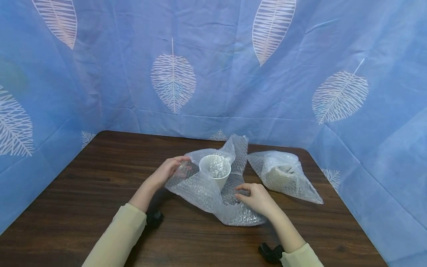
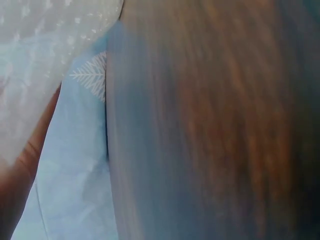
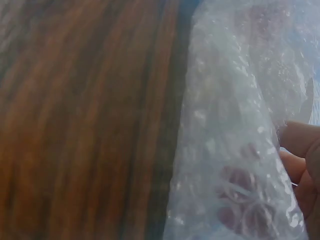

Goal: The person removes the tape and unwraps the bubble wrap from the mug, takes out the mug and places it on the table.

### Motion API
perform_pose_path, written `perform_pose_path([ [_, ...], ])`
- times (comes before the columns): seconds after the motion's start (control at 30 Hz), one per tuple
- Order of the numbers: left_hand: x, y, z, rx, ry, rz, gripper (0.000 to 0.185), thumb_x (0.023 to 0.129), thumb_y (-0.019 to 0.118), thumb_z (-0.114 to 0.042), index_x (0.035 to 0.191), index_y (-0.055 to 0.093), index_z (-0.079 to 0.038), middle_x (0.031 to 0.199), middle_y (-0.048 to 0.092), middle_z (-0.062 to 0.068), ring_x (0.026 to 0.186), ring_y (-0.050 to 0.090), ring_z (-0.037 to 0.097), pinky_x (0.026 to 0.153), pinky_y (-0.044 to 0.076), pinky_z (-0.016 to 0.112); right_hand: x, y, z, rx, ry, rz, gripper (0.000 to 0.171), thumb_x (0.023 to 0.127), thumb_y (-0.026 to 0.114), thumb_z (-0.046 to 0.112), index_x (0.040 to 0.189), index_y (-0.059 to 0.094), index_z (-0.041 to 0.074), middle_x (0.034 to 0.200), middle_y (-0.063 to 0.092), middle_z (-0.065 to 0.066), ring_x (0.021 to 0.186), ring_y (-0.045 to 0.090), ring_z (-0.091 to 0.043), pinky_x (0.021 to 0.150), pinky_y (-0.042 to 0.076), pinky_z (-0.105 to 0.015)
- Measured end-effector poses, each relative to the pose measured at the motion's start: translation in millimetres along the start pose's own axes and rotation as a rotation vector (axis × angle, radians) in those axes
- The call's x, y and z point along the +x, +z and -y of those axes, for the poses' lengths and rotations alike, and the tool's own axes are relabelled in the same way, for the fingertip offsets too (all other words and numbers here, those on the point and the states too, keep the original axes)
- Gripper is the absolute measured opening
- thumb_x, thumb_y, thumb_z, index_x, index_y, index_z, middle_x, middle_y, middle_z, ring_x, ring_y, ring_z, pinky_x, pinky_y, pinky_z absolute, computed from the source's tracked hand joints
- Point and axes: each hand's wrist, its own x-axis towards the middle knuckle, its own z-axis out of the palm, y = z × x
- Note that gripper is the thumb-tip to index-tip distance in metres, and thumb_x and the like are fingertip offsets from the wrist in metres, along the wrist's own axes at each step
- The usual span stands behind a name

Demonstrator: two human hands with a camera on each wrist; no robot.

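Note:
A white cup (image 1: pixel 221 181) stands in the middle of a spread sheet of bubble wrap (image 1: pixel 203 191), tilted slightly, with crumpled clear wrap showing inside its mouth. My left hand (image 1: pixel 166 171) is at the sheet's left side, fingers extended along its edge; part of the hand shows through the plastic. In the left wrist view, the wrap (image 2: pixel 30 65) overlaps that hand. To the right of the cup, my right hand (image 1: pixel 258 200) reaches over the sheet with bent fingers, a gap between thumb and forefinger. The right wrist view shows fingers (image 3: pixel 300 139) right at the wrap's edge, others behind the plastic.
A second bubble-wrapped bundle (image 1: pixel 283 172) with something pale inside lies at the right of the dark wooden table (image 1: pixel 100 207). Blue cloth (image 1: pixel 213 92) with white leaf prints hangs behind and along the sides. Each wrist wears a black strap (image 1: pixel 155 219).

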Motion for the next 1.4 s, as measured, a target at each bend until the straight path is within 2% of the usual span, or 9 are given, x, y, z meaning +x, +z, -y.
perform_pose_path([
  [0.1, 2.6, -1.2, 1.3, -0.014, -0.017, -0.001, 0.052, 0.094, 0.031, -0.009, 0.143, 0.036, 0.008, 0.15, 0.028, 0.025, 0.135, 0.03, 0.041, 0.104, 0.031, 0.054, 1, 0, -3, -0.004, -0.001, 0.05, 0.031, 0.089, 0.069, 0.023, 0.117, 0.068, 0.008, 0.117, 0.065, -0.009, 0.08, 0.06, -0.018, 0.072, 0.049, -0.041],
  [0.17, 4.1, -1.9, 2.4, -0.019, -0.032, -0.004, 0.054, 0.092, 0.032, -0.004, 0.145, 0.034, 0.006, 0.151, 0.026, 0.023, 0.129, 0.04, 0.041, 0.096, 0.042, 0.05, 1, 0, -4, -0.001, -0.01, 0.077, 0.036, 0.09, 0.069, 0.024, 0.121, 0.066, 0.008, 0.122, 0.062, -0.011, 0.096, 0.061, -0.026, 0.083, 0.048, -0.048],
  [0.23, 5.3, -2.5, 3.2, 0.003, -0.043, 0.001, 0.054, 0.094, 0.034, -0.002, 0.147, 0.03, 0.004, 0.153, 0.024, 0.022, 0.123, 0.046, 0.042, 0.092, 0.047, 0.048, 1, 0, -6, 0.007, -0.018, 0.099, 0.039, 0.089, 0.07, 0.025, 0.124, 0.064, 0.007, 0.125, 0.061, -0.011, 0.112, 0.057, -0.032, 0.09, 0.045, -0.053],
  [0.33, 6.5, -2.6, 3.3, 0.091, -0.082, -0.009, 0.055, 0.095, 0.039, -0.003, 0.15, 0.029, -0.002, 0.154, 0.022, 0.018, 0.127, 0.043, 0.039, 0.094, 0.044, 0.049, 1, -1, -9, 0.015, -0.042, 0.128, 0.044, 0.089, 0.071, 0.025, 0.127, 0.062, 0.005, 0.127, 0.06, -0.011, 0.12, 0.051, -0.036, 0.094, 0.042, -0.055],
  [0.53, 7.3, -4.5, 2.5, 0.343, -0.1, 0.0, 0.064, 0.092, 0.049, -0.004, 0.152, 0.024, -0.005, 0.156, 0.013, 0.02, 0.14, 0.017, 0.04, 0.104, 0.029, 0.058, 3, -5, -13, 0.011, -0.084, 0.207, 0.054, 0.087, 0.072, 0.027, 0.133, 0.056, 0.002, 0.132, 0.056, -0.015, 0.124, 0.047, -0.037, 0.097, 0.039, -0.055],
  [0.83, 4.2, -14.2, 4.3, 0.599, -0.111, 0.034, 0.072, 0.091, 0.056, -0.014, 0.15, 0.02, 0.003, 0.155, -0.014, 0.023, 0.139, 0.0, 0.049, 0.104, 0.02, 0.066, 2, -11, -15, -0.022, -0.099, 0.303, 0.059, 0.089, 0.07, 0.023, 0.138, 0.049, -0.001, 0.141, 0.045, -0.021, 0.128, 0.041, -0.04, 0.098, 0.039, -0.054],
  [1.03, -1.2, -17.4, 5.0, 0.798, -0.156, 0.088, 0.08, 0.091, 0.064, -0.023, 0.15, 0.018, 0.004, 0.154, -0.024, 0.016, 0.138, -0.009, 0.049, 0.1, 0.02, 0.07, 3, -13, -17, -0.027, -0.073, 0.348, 0.059, 0.087, 0.071, 0.018, 0.139, 0.048, 0.001, 0.147, 0.033, -0.026, 0.131, 0.036, -0.043, 0.098, 0.038, -0.056],
  [1.23, -12.3, -16.7, 2.9, 0.956, -0.239, 0.147, 0.088, 0.089, 0.065, -0.041, 0.149, 0.02, 0.005, 0.153, -0.024, 0.019, 0.138, -0.013, 0.047, 0.097, 0.019, 0.073, 3, -15, -17, -0.057, -0.059, 0.385, 0.073, 0.081, 0.078, 0.031, 0.141, 0.047, 0.004, 0.15, 0.028, -0.026, 0.133, 0.031, -0.045, 0.101, 0.033, -0.058],
  [1.4, -20.4, -15.4, 4.4, 1.011, -0.216, 0.164, 0.101, 0.082, 0.065, -0.059, 0.147, 0.025, 0.008, 0.156, -0.015, 0.022, 0.139, -0.009, 0.048, 0.097, 0.021, 0.073, 2, -15, -19, -0.076, -0.05, 0.41, 0.083, 0.075, 0.081, 0.038, 0.143, 0.045, 0.006, 0.152, 0.023, -0.024, 0.135, 0.025, -0.047, 0.101, 0.029, -0.063],
])
